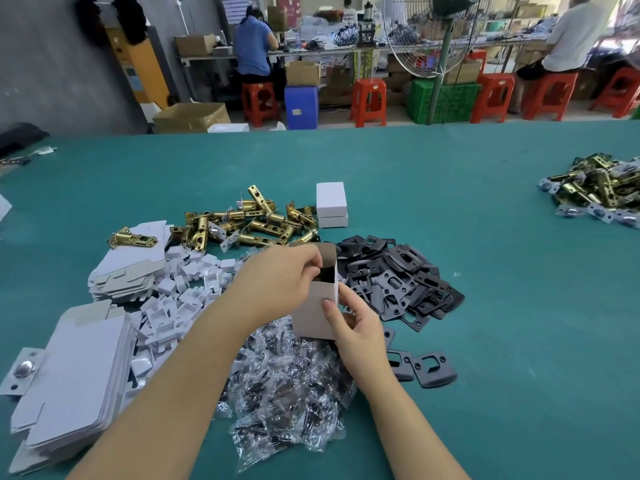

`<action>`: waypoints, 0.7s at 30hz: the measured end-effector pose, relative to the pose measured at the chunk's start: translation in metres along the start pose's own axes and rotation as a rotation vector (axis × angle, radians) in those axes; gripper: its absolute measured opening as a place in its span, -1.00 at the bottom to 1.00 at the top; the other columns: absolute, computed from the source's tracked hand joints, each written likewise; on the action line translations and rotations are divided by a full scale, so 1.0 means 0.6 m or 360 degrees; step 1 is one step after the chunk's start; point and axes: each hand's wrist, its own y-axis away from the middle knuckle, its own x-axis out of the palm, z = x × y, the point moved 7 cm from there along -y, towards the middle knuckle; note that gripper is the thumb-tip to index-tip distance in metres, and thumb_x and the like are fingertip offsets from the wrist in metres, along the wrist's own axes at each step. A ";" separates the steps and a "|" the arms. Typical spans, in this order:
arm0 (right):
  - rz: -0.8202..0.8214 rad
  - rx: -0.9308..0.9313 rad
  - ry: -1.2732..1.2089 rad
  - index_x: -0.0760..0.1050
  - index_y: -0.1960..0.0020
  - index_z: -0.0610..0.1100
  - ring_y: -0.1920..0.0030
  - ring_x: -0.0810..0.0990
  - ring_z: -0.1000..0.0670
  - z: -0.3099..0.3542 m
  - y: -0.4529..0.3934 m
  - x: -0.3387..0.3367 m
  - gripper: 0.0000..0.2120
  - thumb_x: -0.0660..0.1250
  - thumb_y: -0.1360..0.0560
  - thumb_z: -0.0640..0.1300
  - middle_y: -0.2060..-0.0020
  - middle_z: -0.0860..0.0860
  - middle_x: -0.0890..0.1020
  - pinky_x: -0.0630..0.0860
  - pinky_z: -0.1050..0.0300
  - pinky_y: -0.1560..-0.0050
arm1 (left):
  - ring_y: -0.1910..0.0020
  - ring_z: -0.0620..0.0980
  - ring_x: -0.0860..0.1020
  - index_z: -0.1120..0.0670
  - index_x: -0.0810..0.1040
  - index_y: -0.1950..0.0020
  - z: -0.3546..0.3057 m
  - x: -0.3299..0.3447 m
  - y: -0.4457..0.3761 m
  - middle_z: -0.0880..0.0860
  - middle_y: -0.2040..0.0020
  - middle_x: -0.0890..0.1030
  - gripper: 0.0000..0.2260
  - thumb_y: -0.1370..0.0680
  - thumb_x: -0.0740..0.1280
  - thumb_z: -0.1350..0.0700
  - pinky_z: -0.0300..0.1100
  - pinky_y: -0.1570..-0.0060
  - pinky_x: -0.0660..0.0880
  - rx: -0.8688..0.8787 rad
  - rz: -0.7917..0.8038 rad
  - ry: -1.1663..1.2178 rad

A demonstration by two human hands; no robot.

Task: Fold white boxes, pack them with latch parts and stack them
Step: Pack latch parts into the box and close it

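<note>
Both hands are on one half-erected box, held just below frame centre above the bagged parts. Left hand comes in from the lower left; its fingers curl over the box's near edge at the open mouth, tips inside or at the lip, cannot tell which. Right hand comes in from the lower right, thumb pressed on the grey front panel, remaining fingers wrapped behind the right wall: a grip on the box.

Box long axis runs roughly bottom-to-top of frame, tilted slightly right; the open end faces up and away, dark inside. No part visible in it, though the interior is mostly shadowed.

Judgement: step in hand is squaring the box or tucking a flap, before loading.

Key relation for the next move: brass latches lie above and left of the box mouth, nearer the left hand. Black strike plates lie just right of the box, nearer the right hand. Either hand reaching would leave the other alone to support the box.

Two closed white boxes stand stacked above centre, just right of the latches. Flat box blanks sit at lower left.
</note>
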 end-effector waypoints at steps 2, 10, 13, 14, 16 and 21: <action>-0.0005 -0.0004 0.0001 0.53 -0.28 0.34 -0.07 0.69 -0.06 -0.003 -0.001 0.000 -0.68 0.37 -0.63 -0.02 -0.14 0.07 0.69 0.65 -0.26 -0.07 | 0.28 -0.22 0.43 -0.13 0.57 -0.04 -0.006 0.000 -0.002 -0.19 0.24 0.51 -0.90 -0.67 0.25 0.02 -0.19 0.33 0.32 0.0019 0.0062 -0.0072; 0.0009 -0.0022 0.0075 0.50 -0.43 0.15 -0.16 0.64 -0.08 -0.010 -0.002 0.002 -0.57 0.35 -0.57 0.12 -0.20 0.04 0.65 0.62 -0.28 -0.10 | 0.05 -0.05 0.54 -0.21 0.67 -0.05 -0.012 -0.017 -0.013 -0.15 0.05 0.61 -0.83 -0.66 0.29 0.01 -0.15 0.12 0.51 -0.0052 0.0247 -0.0348; 0.0014 -0.0046 0.0063 0.52 -0.37 0.25 -0.15 0.64 -0.09 -0.005 -0.001 0.004 -0.63 0.35 -0.57 0.13 -0.18 0.05 0.65 0.62 -0.28 -0.09 | 0.11 -0.09 0.53 -0.18 0.66 -0.02 -0.012 -0.013 -0.012 -0.19 0.12 0.59 -0.81 -0.66 0.28 0.06 -0.17 0.18 0.46 -0.0022 0.0298 -0.0303; 0.0014 -0.0051 0.0063 0.52 -0.36 0.27 -0.13 0.65 -0.10 -0.004 0.000 0.005 -0.64 0.35 -0.57 0.13 -0.18 0.05 0.65 0.62 -0.29 -0.08 | 0.11 -0.10 0.54 -0.16 0.66 -0.04 -0.013 -0.011 -0.010 -0.19 0.11 0.60 -0.80 -0.66 0.27 0.09 -0.16 0.16 0.49 -0.0004 0.0325 -0.0278; 0.0017 -0.0045 0.0059 0.52 -0.34 0.31 -0.10 0.65 -0.13 -0.002 0.000 0.005 -0.66 0.35 -0.57 0.14 -0.16 0.05 0.66 0.61 -0.32 -0.06 | 0.05 -0.09 0.57 -0.14 0.66 -0.10 -0.015 -0.007 -0.007 -0.17 0.03 0.65 -0.77 -0.67 0.24 0.10 -0.08 0.05 0.57 0.0021 0.0322 -0.0208; -0.0018 -0.0032 0.0015 0.52 -0.29 0.34 -0.09 0.67 0.04 -0.001 0.001 0.000 -0.71 0.31 -0.61 0.06 -0.13 0.16 0.67 0.68 -0.03 0.03 | 0.32 -0.22 0.53 -0.10 0.65 -0.11 0.002 -0.036 0.006 -0.19 0.17 0.66 -0.85 -0.66 0.29 0.06 -0.21 0.28 0.52 0.0053 -0.0237 0.0329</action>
